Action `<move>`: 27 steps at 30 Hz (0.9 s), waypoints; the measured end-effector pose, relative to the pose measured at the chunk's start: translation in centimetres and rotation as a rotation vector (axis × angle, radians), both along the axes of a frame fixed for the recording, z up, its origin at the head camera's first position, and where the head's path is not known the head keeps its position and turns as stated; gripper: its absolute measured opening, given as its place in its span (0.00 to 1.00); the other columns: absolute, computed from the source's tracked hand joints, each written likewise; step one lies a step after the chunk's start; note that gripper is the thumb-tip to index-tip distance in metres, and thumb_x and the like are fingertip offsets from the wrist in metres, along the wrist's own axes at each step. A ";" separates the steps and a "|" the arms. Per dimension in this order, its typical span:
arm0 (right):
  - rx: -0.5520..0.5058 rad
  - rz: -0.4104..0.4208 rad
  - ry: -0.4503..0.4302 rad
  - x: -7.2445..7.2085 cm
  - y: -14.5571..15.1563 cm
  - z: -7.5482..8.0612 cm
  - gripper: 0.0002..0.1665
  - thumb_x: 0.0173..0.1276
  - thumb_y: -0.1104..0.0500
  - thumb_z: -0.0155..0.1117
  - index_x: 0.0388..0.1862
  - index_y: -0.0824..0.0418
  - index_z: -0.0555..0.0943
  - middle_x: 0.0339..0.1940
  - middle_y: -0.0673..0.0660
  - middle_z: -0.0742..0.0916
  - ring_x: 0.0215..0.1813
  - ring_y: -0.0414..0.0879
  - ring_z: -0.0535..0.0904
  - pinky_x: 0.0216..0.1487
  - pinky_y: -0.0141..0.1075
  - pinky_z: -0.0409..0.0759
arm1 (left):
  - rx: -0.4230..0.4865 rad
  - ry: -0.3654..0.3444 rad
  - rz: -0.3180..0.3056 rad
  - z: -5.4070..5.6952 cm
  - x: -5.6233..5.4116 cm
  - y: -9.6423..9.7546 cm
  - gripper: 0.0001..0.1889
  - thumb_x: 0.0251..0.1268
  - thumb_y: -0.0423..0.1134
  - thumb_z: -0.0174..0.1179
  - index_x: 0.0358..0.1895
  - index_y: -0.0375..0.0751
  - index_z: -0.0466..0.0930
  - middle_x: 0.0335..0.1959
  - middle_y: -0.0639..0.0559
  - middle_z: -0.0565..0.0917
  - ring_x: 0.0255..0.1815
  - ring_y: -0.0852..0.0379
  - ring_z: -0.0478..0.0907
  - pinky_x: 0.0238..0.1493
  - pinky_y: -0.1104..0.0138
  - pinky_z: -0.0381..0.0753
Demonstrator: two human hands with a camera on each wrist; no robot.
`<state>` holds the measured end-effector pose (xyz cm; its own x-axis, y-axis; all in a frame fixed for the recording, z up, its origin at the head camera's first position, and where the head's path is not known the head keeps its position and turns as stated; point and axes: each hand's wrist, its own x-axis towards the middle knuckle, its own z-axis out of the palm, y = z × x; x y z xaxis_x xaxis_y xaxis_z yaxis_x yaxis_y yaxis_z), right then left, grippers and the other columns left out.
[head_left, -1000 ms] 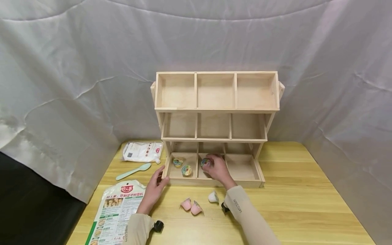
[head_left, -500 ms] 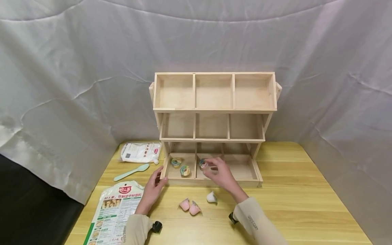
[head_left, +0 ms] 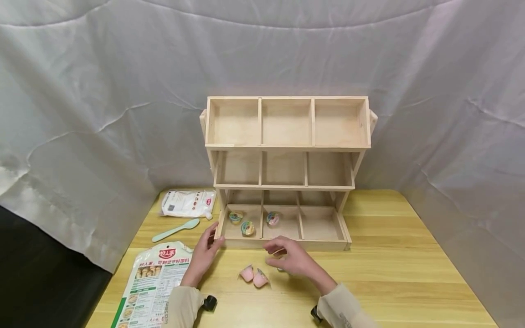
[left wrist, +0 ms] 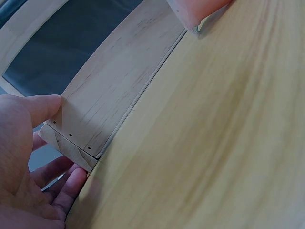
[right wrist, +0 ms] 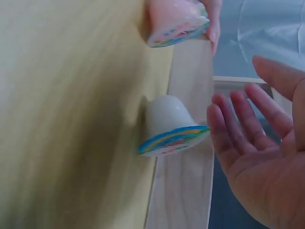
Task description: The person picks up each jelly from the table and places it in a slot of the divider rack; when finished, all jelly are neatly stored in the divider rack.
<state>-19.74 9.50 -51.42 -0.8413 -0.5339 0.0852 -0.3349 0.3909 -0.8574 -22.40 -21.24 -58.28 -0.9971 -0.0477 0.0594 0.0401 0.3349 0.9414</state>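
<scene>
My left hand (head_left: pixel 203 256) grips the front left corner of a wooden three-tier shelf (head_left: pixel 254 244), thumb against the front board and fingers round the side. My right hand (head_left: pixel 293 258) hovers in front of the bottom tier with fingers apart and nothing held. Below it lies a white jelly cup (right wrist: pixel 167 114) on its side, mostly covered by the hand in the head view. Two pink jelly cups (head_left: pixel 246 273) lie side by side to its left. Inside the bottom tier, two yellowish jelly cups (head_left: pixel 248 228) sit in the left compartment and one pinkish jelly cup (head_left: pixel 272 218) in the middle one.
Left of the shelf, a white spouted pouch (head_left: pixel 188 203) and a pale green spoon (head_left: pixel 176 230) lie on the wooden table (head_left: pixel 393 273). A large printed food packet (head_left: pixel 156 287) lies nearer, beside the left forearm. Grey curtain (head_left: pixel 262 54) surrounds the table's back and sides.
My right hand has let go of the pinkish jelly cup in the middle bottom compartment and moved back toward me, over the white jelly cup. The left hand keeps its place.
</scene>
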 end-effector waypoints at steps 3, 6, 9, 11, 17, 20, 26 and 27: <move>0.010 0.059 -0.014 0.4 -0.1 -0.4 0.24 0.68 0.61 0.74 0.61 0.66 0.82 0.57 0.65 0.86 0.58 0.58 0.84 0.62 0.51 0.81 | 0.003 -0.002 0.002 -0.1 0.0 0.0 0.32 0.78 0.46 0.60 0.81 0.51 0.62 0.69 0.37 0.77 0.65 0.44 0.77 0.59 0.67 0.76; 0.021 0.091 -0.041 0.7 -0.3 -0.7 0.25 0.67 0.61 0.74 0.61 0.66 0.81 0.59 0.64 0.86 0.59 0.57 0.83 0.63 0.48 0.81 | 0.002 0.002 0.000 0.0 0.1 0.1 0.32 0.78 0.46 0.60 0.81 0.51 0.62 0.68 0.37 0.77 0.65 0.44 0.77 0.58 0.68 0.76; 0.025 0.103 -0.076 0.9 -0.5 -0.8 0.26 0.66 0.62 0.75 0.62 0.65 0.81 0.60 0.63 0.86 0.60 0.56 0.83 0.64 0.47 0.81 | 0.004 0.001 0.001 0.0 0.1 0.1 0.32 0.78 0.46 0.60 0.81 0.51 0.62 0.69 0.37 0.77 0.65 0.44 0.77 0.58 0.68 0.76; 0.027 0.108 -0.097 1.0 -0.7 -0.9 0.26 0.66 0.62 0.76 0.62 0.65 0.81 0.60 0.61 0.85 0.61 0.56 0.83 0.64 0.47 0.81 | 0.005 -0.001 0.001 0.1 0.1 0.1 0.32 0.78 0.46 0.60 0.81 0.51 0.62 0.69 0.37 0.77 0.65 0.44 0.76 0.58 0.68 0.76; 0.031 0.125 -0.106 1.3 -1.2 -1.4 0.25 0.65 0.61 0.77 0.60 0.64 0.81 0.57 0.58 0.86 0.60 0.53 0.84 0.63 0.44 0.82 | -0.008 -0.006 0.005 0.2 0.1 0.1 0.32 0.78 0.45 0.60 0.80 0.51 0.62 0.69 0.37 0.76 0.66 0.43 0.76 0.59 0.66 0.76; 0.033 0.131 -0.116 1.5 -1.4 -1.6 0.24 0.64 0.63 0.77 0.58 0.63 0.81 0.56 0.57 0.86 0.58 0.51 0.84 0.62 0.41 0.82 | -0.008 -0.007 0.007 0.2 0.1 0.1 0.32 0.78 0.44 0.61 0.80 0.51 0.63 0.70 0.37 0.76 0.66 0.43 0.77 0.59 0.65 0.76; 0.041 0.153 -0.111 1.7 -1.8 -2.0 0.21 0.64 0.68 0.76 0.55 0.63 0.82 0.53 0.56 0.86 0.55 0.47 0.85 0.58 0.36 0.84 | -0.002 -0.007 0.006 0.2 0.1 0.1 0.32 0.78 0.44 0.61 0.80 0.51 0.63 0.70 0.38 0.76 0.66 0.43 0.76 0.59 0.66 0.76; 0.047 0.156 -0.105 1.7 -1.8 -2.1 0.20 0.64 0.68 0.75 0.54 0.64 0.82 0.52 0.56 0.86 0.54 0.47 0.85 0.57 0.35 0.84 | -0.001 -0.007 0.005 0.2 0.1 0.1 0.32 0.78 0.44 0.61 0.80 0.51 0.63 0.70 0.38 0.76 0.66 0.43 0.76 0.59 0.65 0.76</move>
